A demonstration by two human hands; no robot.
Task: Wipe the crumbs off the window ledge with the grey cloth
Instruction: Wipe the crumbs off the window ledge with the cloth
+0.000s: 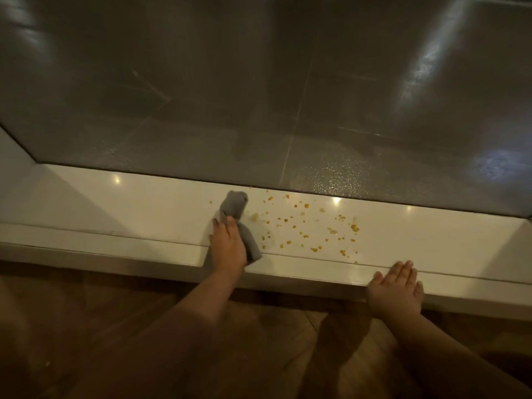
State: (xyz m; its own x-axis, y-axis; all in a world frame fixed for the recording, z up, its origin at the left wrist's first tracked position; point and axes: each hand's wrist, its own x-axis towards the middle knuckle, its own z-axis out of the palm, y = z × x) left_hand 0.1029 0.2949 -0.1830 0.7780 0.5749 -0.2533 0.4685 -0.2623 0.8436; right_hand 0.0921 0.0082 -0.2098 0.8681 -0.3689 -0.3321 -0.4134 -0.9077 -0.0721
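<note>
A white window ledge (138,208) runs across the view below a large pane. Orange-yellow crumbs (305,226) lie scattered over its middle, to the right of the grey cloth (234,205). My left hand (229,246) lies flat on the cloth's near part and presses it onto the ledge; the far end of the cloth sticks out toward the glass. My right hand (395,286) is cupped, palm up, fingers apart, at the ledge's front edge below and right of the crumbs. It holds nothing.
The window glass (259,96) rises straight from the back of the ledge. White side walls (14,156) close the ledge at left and right. A metal strip (115,259) edges the ledge front. Brown wooden floor (273,341) lies below.
</note>
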